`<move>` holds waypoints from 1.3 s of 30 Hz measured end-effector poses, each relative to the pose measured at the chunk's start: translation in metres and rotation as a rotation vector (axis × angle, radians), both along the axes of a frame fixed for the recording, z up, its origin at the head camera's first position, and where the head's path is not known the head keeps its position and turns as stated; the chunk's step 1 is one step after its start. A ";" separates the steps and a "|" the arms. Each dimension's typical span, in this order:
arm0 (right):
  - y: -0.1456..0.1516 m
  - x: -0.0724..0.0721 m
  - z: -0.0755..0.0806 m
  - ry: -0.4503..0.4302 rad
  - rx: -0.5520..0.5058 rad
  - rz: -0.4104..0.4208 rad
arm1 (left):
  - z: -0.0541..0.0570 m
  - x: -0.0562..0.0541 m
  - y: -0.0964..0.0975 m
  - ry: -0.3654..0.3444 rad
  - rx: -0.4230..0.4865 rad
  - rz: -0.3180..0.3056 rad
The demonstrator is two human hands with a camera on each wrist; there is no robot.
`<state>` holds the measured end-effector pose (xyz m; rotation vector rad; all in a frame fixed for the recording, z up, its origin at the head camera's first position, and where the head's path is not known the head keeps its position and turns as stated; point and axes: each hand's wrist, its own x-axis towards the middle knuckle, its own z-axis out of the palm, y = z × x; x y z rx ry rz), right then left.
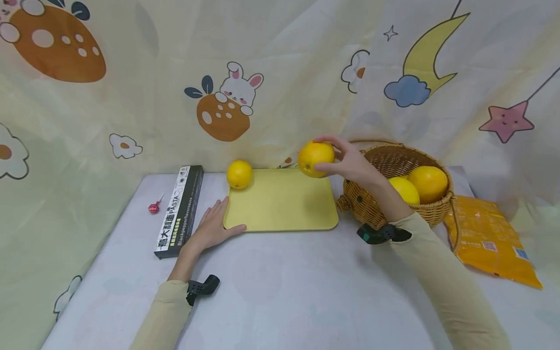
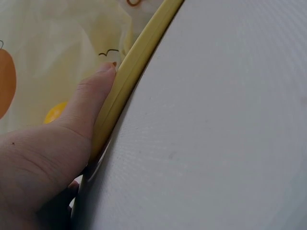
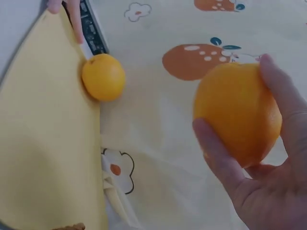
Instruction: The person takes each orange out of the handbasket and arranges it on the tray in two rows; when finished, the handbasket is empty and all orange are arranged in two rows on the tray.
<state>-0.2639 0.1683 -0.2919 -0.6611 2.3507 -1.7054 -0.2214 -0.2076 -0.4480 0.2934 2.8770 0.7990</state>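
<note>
My right hand grips an orange between thumb and fingers, raised above the back right of a yellow tray. The right wrist view shows this same orange between the fingertips, apart from the tray. A second orange sits at the tray's back left corner. At the tray's front left corner rests my left hand, fingers stretched out along the left side. Its thumb lies against the tray's front rim in the left wrist view; the other fingers are mostly hidden there.
Right of the tray stands a wicker basket holding an orange and a yellow fruit. An orange plastic packet lies beyond it. To the left are a pasta box and a red lollipop. A printed cloth hangs behind.
</note>
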 end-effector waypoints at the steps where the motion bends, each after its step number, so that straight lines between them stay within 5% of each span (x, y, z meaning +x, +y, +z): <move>1: -0.004 -0.001 0.000 0.008 0.023 0.004 | 0.000 0.000 0.000 0.001 -0.001 0.001; 13: -0.057 -0.025 -0.013 0.037 0.184 0.042 | 0.000 0.000 0.000 0.003 0.013 -0.001; 28: -0.102 -0.074 -0.055 0.024 0.309 0.084 | -0.001 0.001 -0.002 -0.001 0.009 -0.003; 39: -0.114 -0.091 -0.083 0.096 0.385 0.045 | -0.002 -0.001 -0.002 -0.002 -0.005 -0.001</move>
